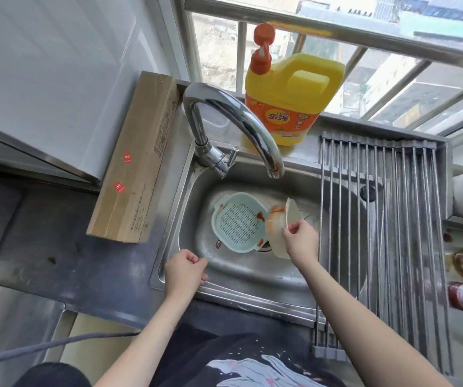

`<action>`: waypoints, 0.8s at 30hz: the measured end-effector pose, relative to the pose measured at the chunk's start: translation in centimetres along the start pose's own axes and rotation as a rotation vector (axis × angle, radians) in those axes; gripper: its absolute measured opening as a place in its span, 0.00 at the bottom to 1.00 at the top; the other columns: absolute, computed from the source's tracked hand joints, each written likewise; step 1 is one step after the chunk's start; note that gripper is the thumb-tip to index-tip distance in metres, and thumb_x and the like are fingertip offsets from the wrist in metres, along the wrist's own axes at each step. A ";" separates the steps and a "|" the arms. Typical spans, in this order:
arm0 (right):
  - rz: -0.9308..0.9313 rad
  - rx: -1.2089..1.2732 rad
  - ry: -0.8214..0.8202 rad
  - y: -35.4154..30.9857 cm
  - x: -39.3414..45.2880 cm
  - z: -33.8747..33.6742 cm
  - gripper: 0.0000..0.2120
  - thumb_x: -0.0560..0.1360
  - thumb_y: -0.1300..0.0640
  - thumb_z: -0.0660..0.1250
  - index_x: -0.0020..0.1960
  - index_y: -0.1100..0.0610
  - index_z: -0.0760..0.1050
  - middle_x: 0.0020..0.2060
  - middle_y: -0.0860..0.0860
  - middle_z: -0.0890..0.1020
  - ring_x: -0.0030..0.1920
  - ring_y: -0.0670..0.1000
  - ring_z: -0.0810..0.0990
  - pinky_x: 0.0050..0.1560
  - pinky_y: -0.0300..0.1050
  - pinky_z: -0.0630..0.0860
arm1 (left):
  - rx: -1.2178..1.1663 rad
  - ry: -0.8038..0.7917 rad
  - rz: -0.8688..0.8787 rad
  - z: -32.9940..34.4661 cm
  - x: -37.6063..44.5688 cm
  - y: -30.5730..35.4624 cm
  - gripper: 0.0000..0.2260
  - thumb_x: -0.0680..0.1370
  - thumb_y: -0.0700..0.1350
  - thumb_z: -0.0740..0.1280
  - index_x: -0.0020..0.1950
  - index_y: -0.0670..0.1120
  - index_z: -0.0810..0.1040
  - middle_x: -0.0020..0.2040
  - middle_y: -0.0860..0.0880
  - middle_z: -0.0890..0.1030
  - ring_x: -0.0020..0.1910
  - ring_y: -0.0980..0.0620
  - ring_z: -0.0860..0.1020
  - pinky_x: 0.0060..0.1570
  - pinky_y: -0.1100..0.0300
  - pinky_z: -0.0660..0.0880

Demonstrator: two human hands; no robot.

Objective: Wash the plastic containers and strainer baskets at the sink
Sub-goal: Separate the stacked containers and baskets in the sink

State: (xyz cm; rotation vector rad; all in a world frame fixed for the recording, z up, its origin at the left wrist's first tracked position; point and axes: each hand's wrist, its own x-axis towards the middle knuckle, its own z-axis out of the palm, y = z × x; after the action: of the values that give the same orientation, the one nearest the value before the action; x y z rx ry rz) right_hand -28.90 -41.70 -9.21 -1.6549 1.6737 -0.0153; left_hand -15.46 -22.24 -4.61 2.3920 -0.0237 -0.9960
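A pale blue strainer basket [238, 222] lies in the steel sink [252, 272], smeared with red sauce at its right rim. Beside it, on its right, a cream plastic container [276, 222] stands tilted on edge, also stained red-orange. My right hand [300, 238] pinches the rim of this container from the right. My left hand [187, 269] hovers over the sink's front left rim with its fingers curled, holding nothing. The chrome faucet [238, 121] arches over the sink; no water runs from it.
A yellow dish-soap jug [291, 101] with an orange pump stands on the ledge behind the sink. A roll-up metal drying rack [386, 219] covers the sink's right part. A long cardboard box [138, 160] lies on the left counter. Railings and a window are behind.
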 end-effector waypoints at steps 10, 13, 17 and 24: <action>-0.082 -0.435 0.025 -0.1 2.1 2.1 0.07 0.75 0.69 0.59 0.50 0.64 0.75 0.48 0.58 0.78 0.50 0.59 0.76 0.45 0.50 0.74 | 0.004 -0.148 0.001 1.6 2.1 1.5 0.03 0.72 0.38 0.67 0.42 0.41 0.73 0.34 0.47 0.78 0.34 0.46 0.83 0.38 0.49 0.81; -0.047 -0.545 -0.035 0.7 2.7 2.4 0.11 0.74 0.72 0.58 0.51 0.64 0.76 0.48 0.59 0.79 0.50 0.59 0.78 0.45 0.51 0.76 | 0.029 -0.228 -0.036 2.8 3.8 2.6 0.05 0.71 0.38 0.68 0.39 0.45 0.73 0.35 0.46 0.79 0.38 0.42 0.84 0.44 0.46 0.81; 0.065 -0.469 -0.071 1.2 2.4 2.9 0.10 0.75 0.70 0.60 0.54 0.64 0.74 0.50 0.59 0.79 0.49 0.59 0.78 0.41 0.49 0.74 | 0.060 -0.228 -0.075 4.4 6.5 3.2 0.05 0.70 0.41 0.70 0.41 0.45 0.74 0.46 0.41 0.82 0.43 0.43 0.82 0.48 0.52 0.80; 0.070 -0.219 -0.166 1.6 -0.1 4.3 0.08 0.78 0.55 0.63 0.46 0.60 0.71 0.39 0.55 0.78 0.39 0.57 0.79 0.36 0.49 0.76 | 0.150 -0.162 0.002 4.7 8.3 5.2 0.19 0.78 0.37 0.63 0.69 0.36 0.68 0.66 0.39 0.73 0.65 0.43 0.72 0.50 0.63 0.67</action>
State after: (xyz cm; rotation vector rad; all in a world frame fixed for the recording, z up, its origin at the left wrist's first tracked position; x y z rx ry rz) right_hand -28.06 -39.27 -12.96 -1.7039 1.6511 0.3423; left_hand -11.59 -30.75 -10.22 2.4371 -0.1652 -1.2232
